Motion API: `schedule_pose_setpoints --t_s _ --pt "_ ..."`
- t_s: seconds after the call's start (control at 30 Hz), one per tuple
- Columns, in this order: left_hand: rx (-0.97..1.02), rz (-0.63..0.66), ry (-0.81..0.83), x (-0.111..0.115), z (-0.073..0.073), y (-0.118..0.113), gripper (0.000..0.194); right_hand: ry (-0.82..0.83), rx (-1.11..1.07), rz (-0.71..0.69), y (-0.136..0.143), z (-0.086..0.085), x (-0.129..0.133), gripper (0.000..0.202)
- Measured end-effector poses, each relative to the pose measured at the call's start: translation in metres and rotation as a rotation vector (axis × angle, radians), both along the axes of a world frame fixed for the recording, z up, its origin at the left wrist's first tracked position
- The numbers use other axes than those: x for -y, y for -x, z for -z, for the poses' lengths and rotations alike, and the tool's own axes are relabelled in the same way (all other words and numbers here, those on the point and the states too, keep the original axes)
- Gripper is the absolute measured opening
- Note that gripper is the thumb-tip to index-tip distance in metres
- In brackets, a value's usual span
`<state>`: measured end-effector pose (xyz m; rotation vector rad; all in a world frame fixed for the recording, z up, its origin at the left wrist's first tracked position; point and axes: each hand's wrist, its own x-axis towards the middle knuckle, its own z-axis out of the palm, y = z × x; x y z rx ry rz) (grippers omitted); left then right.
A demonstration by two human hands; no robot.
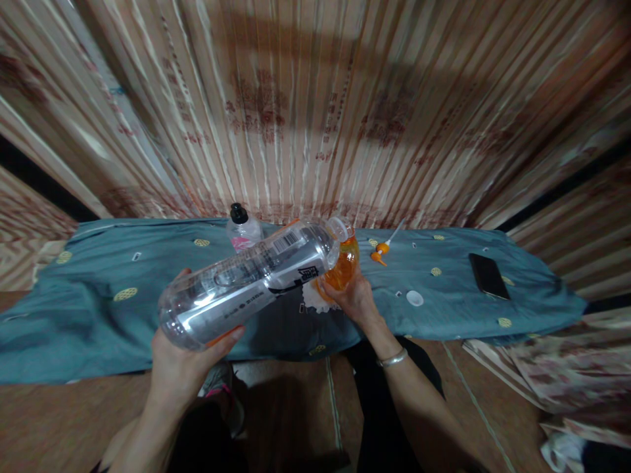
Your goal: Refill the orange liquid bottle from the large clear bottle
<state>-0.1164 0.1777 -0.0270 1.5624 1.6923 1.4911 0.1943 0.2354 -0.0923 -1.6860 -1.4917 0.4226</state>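
Observation:
A large clear plastic bottle [246, 289] with a silver label lies tilted across the view, its open neck up against the mouth of an orange bottle [345, 263]. My left hand [185, 361] is closed around the clear bottle's base. With my right hand [355, 297] I grip the orange bottle, which is partly hidden behind the clear one. A white, ragged-edged cloth or paper [315, 301] is beneath the orange bottle. To the right of it lies an orange pump top [381, 251] with a pale tube. Whether liquid is flowing cannot be made out.
A bottle with a black cap [239, 214] stands behind the clear bottle. On the green patterned cloth [98, 263] to the right lie a round white cap or disc [415, 298] and a black phone [488, 276]. A striped curtain [305, 98] hangs close behind.

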Motion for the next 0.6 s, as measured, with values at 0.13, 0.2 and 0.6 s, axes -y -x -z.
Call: schedule_pose_setpoints --t_s 0.13,0.2,0.6 --pt "0.015 -0.013 0.013 0.001 -0.003 -0.004 0.104 0.009 0.034 0.002 0.000 -0.001 0.001 0.082" --pt "0.039 -0.036 0.027 0.001 -0.007 -0.008 0.108 -0.002 0.043 0.000 0.000 0.000 0.001 0.083" --pt "0.150 -0.100 0.117 -0.001 -0.027 -0.024 0.124 0.015 0.045 0.015 0.001 -0.001 0.000 0.083"
